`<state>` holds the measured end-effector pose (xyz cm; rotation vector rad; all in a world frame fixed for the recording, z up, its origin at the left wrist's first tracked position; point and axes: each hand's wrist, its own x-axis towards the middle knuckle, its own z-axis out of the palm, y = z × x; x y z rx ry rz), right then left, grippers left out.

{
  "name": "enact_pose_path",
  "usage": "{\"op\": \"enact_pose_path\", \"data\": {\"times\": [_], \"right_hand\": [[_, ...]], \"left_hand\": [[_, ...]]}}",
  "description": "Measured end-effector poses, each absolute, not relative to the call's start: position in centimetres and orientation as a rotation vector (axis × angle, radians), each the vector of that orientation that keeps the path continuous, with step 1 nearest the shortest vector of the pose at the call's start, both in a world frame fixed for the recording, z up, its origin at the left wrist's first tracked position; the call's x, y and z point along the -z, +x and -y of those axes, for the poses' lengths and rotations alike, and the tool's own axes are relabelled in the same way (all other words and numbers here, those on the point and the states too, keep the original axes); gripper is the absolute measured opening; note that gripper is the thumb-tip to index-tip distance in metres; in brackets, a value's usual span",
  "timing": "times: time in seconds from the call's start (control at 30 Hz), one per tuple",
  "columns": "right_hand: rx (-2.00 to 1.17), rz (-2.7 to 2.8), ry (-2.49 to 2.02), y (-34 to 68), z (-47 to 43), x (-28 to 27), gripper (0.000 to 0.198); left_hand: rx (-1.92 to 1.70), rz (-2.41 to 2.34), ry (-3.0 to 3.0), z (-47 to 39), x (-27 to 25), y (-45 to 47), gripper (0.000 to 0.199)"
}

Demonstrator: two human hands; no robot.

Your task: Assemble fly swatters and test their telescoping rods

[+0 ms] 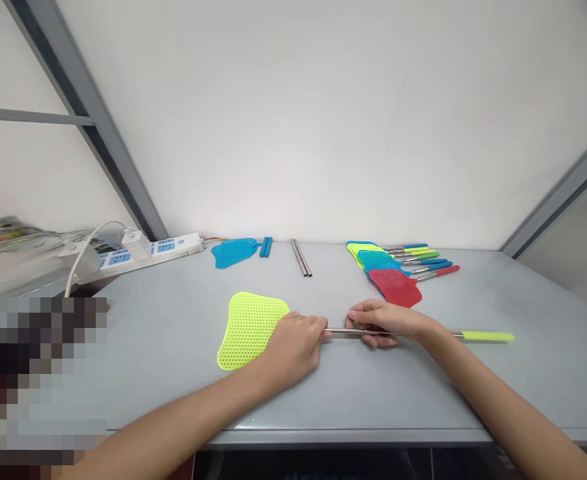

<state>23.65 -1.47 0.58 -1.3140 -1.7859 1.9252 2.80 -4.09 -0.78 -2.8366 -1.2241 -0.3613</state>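
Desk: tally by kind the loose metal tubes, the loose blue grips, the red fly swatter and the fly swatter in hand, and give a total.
Loose metal tubes: 2
Loose blue grips: 2
Red fly swatter: 1
Held yellow-green fly swatter: 1
Total: 6

Head view: from the person's own head, just behind the near edge of the table (163,333), tipped forward and down.
Wall (298,120): faced squarely at 12 o'clock, beyond the tabletop.
Hands: close range, seen from above; left hand (296,347) at 6 o'clock, right hand (380,323) at 4.
Width: broad, power strip (176,247) at 9 o'clock, grey post (560,191) at 3.
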Motion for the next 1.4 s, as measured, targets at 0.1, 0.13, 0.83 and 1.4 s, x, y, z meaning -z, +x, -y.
{"op": "enact_pose_path", "data": {"times": [0.1, 0.13, 0.83, 1.4], "right_hand": [[-1.559, 1.651, -1.395, 23.4, 1.1, -0.7, 0.031], [-1.426, 1.568, -1.393, 23.5, 1.0, -0.8, 0.03], [-1.455, 1.149, -0.909, 23.1, 1.2, -1.0, 0.026], [-1.476, -0.121, -0.802, 24.9, -0.7, -1.2, 0.025]], "left_hand": [[0.391, 1.249, -2.829, 3.7, 0.8, 2.6, 0.023], [0.401, 1.26, -2.825, 3.6, 0.8, 2.5, 0.023], [0.545, 1.501, -2.662, 2.3, -0.9, 1.2, 0.027], [0.356, 1.499, -2.725, 2.6, 0.0, 1.7, 0.031]]}}
